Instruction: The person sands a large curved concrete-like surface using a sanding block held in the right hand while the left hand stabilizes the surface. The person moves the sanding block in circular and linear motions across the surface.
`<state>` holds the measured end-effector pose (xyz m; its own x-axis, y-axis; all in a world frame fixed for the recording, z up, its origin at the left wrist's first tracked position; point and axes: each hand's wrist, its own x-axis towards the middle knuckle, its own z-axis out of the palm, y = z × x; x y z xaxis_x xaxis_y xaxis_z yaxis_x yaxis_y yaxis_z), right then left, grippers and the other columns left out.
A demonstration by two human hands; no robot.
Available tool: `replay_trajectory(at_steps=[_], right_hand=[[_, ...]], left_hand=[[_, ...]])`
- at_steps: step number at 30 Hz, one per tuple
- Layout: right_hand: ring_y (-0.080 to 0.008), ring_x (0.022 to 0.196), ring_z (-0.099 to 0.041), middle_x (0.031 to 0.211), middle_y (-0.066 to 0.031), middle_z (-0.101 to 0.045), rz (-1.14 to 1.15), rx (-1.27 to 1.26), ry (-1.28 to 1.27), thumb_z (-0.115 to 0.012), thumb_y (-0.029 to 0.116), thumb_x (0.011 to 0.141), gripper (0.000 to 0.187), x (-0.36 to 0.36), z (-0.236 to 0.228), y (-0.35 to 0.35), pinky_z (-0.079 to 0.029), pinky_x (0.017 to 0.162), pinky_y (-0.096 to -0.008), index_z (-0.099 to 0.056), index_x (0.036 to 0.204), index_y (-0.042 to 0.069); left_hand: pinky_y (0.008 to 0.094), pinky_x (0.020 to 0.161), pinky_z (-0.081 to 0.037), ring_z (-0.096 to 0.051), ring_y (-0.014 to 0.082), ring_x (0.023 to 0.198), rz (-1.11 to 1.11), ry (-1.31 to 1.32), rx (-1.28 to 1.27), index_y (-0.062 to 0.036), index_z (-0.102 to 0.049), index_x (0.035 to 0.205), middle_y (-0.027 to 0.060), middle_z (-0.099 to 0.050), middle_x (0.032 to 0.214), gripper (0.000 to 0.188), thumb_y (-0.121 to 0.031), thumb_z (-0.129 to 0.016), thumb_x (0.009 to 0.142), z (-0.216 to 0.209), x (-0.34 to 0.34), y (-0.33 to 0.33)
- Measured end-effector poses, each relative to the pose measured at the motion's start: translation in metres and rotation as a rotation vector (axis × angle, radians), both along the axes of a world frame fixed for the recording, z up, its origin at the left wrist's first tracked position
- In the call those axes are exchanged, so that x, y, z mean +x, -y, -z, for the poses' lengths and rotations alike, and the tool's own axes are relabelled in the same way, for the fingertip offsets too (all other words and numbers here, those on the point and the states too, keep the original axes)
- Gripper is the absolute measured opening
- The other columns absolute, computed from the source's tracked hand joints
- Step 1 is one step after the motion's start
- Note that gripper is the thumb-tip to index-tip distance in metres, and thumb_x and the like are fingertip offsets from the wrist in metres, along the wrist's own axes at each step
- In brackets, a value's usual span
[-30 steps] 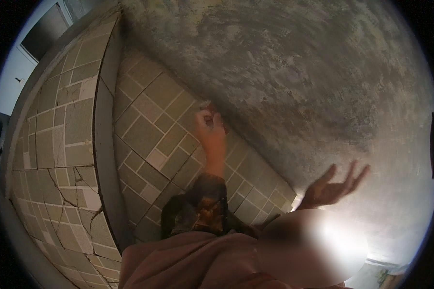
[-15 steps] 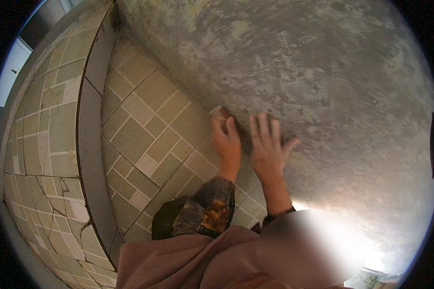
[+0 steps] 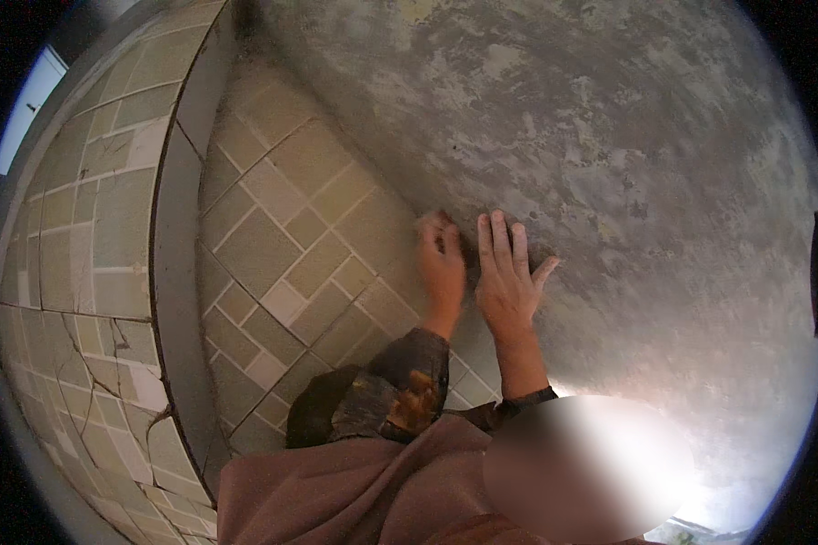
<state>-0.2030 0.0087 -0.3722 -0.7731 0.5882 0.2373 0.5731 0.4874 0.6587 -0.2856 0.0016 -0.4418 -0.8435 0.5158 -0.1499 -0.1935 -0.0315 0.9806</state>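
My left hand (image 3: 443, 272) is at the foot of the grey plastered wall (image 3: 554, 118), above the tiled floor (image 3: 277, 200). Its fingers are curled round a small reddish-brown piece (image 3: 439, 221). Motion blur and the fingers hide most of that piece, so its kind is unclear. Close beside it, my right hand (image 3: 506, 282) lies flat against the wall with its fingers stretched out and the thumb spread. Nothing is in the right hand.
At the left runs a raised, tile-faced ledge (image 3: 109, 227) with a grey edge and several cracks in its tiles. Bright light falls on the wall at the lower right. A pale rectangular opening or panel (image 3: 27, 109) shows at the far upper left.
My left hand has shifted slightly right, closer to my right hand, and the piece in it is more blurred. My right hand has stayed almost in place, its fingers now flatter on the wall.
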Motion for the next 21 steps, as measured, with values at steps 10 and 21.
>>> replay_trajectory(at_steps=[10, 21], right_hand=[[-0.0212, 0.15, -0.025, 0.16, 0.0061, -0.035, 0.004, -0.012, -0.052, -0.052, 0.011, 0.091, 0.061, -0.001, 0.004, 0.002, 0.009, 0.115, -0.0674, -0.045, 0.15, 0.024], [-0.022, 0.149, -0.027, 0.157, 0.0059, -0.039, 0.014, -0.022, -0.064, -0.051, 0.009, 0.092, 0.059, 0.001, 0.007, 0.001, 0.013, 0.115, -0.0652, -0.047, 0.149, 0.025]], left_hand=[[0.0398, 0.088, -0.047, -0.06, 0.0328, 0.098, 0.054, 0.084, 0.045, 0.0013, -0.057, 0.113, 0.0191, -0.063, 0.105, 0.025, -0.02, -0.049, 0.103, -0.01, -0.003, 0.005], [0.0406, 0.091, -0.045, -0.061, 0.0361, 0.103, 0.146, 0.084, 0.102, 0.0032, -0.058, 0.114, 0.0202, -0.064, 0.112, 0.025, -0.017, -0.05, 0.101, -0.024, -0.003, 0.005]])
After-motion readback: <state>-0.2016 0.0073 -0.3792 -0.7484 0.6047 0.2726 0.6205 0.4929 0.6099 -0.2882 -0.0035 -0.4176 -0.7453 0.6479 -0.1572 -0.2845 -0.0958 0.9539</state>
